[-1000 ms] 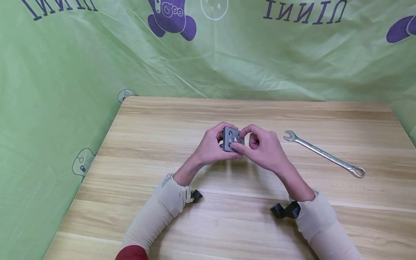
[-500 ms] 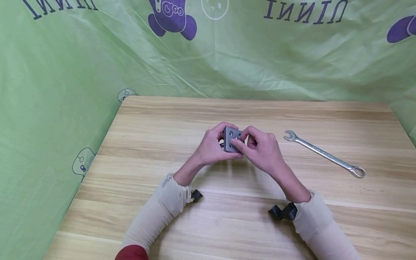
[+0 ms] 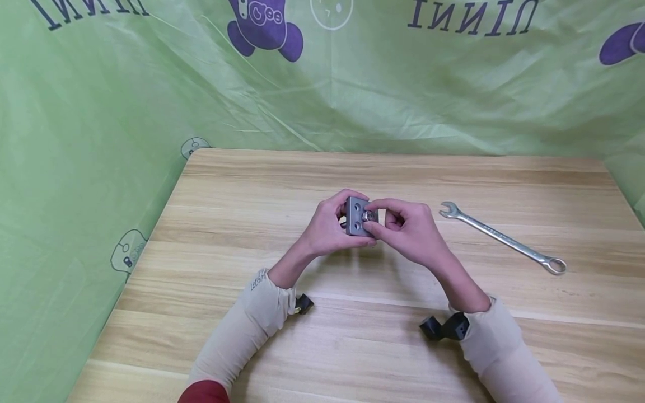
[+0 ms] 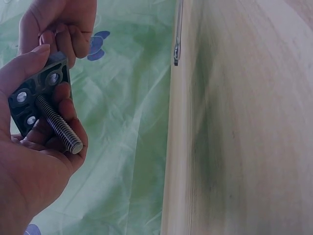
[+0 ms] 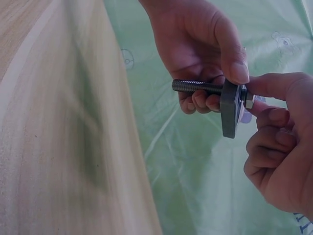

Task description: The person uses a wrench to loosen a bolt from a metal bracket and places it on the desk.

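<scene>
A grey square plate (image 3: 351,217) with round holes is held above the table by the left hand (image 3: 322,226), thumb on one edge and fingers beneath. Through its middle passes a bolt, whose long threaded shank (image 4: 57,122) sticks out on the left palm's side. On the opposite face, in the right wrist view, the bolt's hex head (image 5: 250,101) stands a little off the plate. The right hand (image 3: 415,232) pinches this head between thumb and forefinger, its other fingers curled in. In the head view the silver head shows between those two fingertips.
A combination wrench (image 3: 504,239) lies slantwise to the right on the wooden table (image 3: 353,347). Green printed cloth (image 3: 322,101) hangs behind and on the left. Black wrist cameras (image 3: 443,326) project from the beige sleeves.
The right thumb and forefinger swept across the bolt head, hiding most of it half a second ago. They are now spread on either side of it, the head visible. The left hand stays nearly still.
</scene>
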`<state>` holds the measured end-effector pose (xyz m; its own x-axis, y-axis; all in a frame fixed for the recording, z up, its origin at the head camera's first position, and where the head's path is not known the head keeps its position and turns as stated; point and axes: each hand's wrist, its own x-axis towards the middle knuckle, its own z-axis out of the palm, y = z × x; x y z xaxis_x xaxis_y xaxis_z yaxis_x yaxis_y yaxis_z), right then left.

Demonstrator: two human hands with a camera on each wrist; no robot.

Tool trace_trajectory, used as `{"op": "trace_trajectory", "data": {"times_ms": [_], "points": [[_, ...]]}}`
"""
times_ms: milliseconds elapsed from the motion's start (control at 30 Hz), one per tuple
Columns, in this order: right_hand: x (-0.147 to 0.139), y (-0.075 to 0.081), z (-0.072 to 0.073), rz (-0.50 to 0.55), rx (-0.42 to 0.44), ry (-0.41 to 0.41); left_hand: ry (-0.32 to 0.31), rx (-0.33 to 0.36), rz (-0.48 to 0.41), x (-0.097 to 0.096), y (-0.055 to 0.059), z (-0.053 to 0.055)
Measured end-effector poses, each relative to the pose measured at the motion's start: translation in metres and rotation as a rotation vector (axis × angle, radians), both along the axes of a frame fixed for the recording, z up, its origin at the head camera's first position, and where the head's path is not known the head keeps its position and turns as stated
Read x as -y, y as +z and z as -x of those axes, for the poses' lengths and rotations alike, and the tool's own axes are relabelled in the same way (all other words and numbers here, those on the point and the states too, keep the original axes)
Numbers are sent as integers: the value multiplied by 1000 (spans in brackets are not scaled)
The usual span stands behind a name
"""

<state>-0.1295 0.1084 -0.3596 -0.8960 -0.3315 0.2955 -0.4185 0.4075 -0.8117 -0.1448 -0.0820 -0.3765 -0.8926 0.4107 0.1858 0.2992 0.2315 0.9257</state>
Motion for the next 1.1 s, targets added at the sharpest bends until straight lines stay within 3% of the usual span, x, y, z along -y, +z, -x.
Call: {"op": "trace_trajectory", "data": {"times_ms": [333, 700, 1100], "points": [[-4, 1, 2, 88, 83, 90, -17, -4, -3, 0, 0, 0], [-5, 5, 2, 74, 85, 117, -17, -6, -4, 0, 0, 0], [3, 0, -1, -212, -11, -148, -7, -4, -8, -2, -1, 0]]}}
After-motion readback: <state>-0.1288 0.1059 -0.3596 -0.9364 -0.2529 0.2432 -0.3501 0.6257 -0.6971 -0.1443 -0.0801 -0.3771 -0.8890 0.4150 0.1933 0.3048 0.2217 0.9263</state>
